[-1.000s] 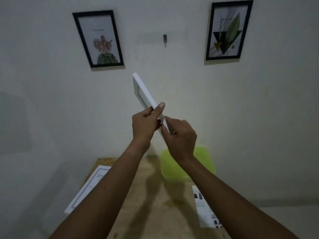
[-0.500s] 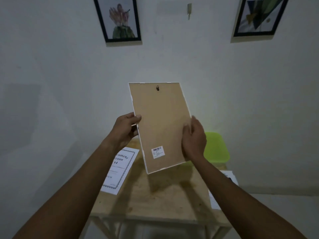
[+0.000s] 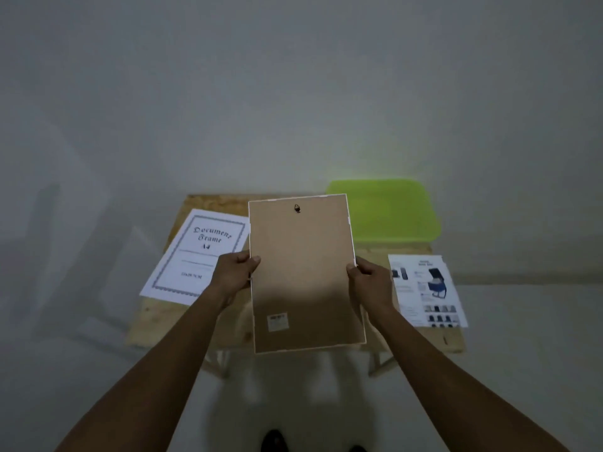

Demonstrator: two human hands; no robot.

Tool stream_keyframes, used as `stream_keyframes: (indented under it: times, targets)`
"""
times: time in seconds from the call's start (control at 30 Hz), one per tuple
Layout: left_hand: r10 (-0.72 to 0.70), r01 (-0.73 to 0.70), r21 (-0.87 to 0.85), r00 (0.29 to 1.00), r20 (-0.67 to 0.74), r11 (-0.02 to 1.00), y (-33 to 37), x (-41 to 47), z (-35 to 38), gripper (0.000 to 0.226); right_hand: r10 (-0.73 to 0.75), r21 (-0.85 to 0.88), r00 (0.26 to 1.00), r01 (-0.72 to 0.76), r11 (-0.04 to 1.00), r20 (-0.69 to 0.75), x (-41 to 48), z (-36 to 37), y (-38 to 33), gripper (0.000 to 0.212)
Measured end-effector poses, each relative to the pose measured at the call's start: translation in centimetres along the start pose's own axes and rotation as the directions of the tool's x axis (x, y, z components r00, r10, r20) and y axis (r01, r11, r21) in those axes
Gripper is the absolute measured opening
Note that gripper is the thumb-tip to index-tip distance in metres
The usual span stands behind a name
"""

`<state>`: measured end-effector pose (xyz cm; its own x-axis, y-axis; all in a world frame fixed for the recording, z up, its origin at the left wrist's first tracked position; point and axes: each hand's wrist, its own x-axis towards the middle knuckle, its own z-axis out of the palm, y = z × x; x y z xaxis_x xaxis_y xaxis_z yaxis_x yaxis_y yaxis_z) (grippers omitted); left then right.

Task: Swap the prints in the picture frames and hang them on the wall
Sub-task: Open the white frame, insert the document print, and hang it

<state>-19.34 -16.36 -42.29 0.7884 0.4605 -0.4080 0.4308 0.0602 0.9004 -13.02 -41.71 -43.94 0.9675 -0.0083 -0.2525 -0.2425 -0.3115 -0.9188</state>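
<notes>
Two hands: both grip one picture frame (image 3: 305,272), back side up, held in the air over the near middle of the bench (image 3: 156,318).
Frame: brown backing board faces the person, white rim around it, hanger tab (image 3: 297,208) at the far edge, a small label (image 3: 277,322) near the near left corner; it tilts a little, far end higher.
Left hand (image 3: 235,277): fingers curled around the left edge about halfway along, thumb on the backing, the other fingers hidden under the frame.
Right hand (image 3: 370,282): fingers closed on the right edge at the same height, thumb tip on the rim, the rest underneath.
Step in hand: by my reading, laying the frame face down on the bench so the back can be opened.
How to do it well: lower it flat and level into the bare strip between the two sheets, and let go only once it rests, glass side down.
Left of the frame: a document sheet (image 3: 195,256) printed "Document Frame A4", lying on the bench, its near left corner overhanging.
Right of the frame: a printed leaflet (image 3: 427,288) with product pictures, flat on the bench.
Far right: a green lid (image 3: 391,210) or tray; which, I cannot tell.
Risk: the frame could land on a sheet's edge and crease it.
</notes>
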Motion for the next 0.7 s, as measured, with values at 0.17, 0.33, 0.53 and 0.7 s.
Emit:
stream_keyframes:
  times: [0.17, 0.33, 0.53, 0.7]
  targets:
    - [-0.052, 0.052, 0.121, 0.999, 0.001, 0.991, -5.9, 2.5, 0.1, 0.016, 0.067, -0.129, 0.997, -0.072, 0.989, -0.05, -0.9, 1.6, 3.5, 0.024]
    - [-0.063, 0.065, 0.246, 0.998, -0.019, 0.967, -8.0, 3.8, 0.2, 0.019, 0.131, -0.219, 0.99, -0.14, 0.966, -0.056, -0.5, 3.3, 6.3, 0.029]
    - [-0.012, 0.019, 0.383, 1.0, -0.021, 0.923, -9.1, 4.9, 0.2, 0.022, 0.136, -0.344, 0.989, -0.148, 0.927, -0.058, 0.5, 4.5, 7.6, 0.027]
    - [0.029, -0.012, 0.523, 0.999, -0.025, 0.852, -9.2, 6.1, 0.1, 0.022, 0.111, -0.438, 0.991, -0.134, 0.889, -0.078, 1.5, 5.5, 7.3, 0.027]
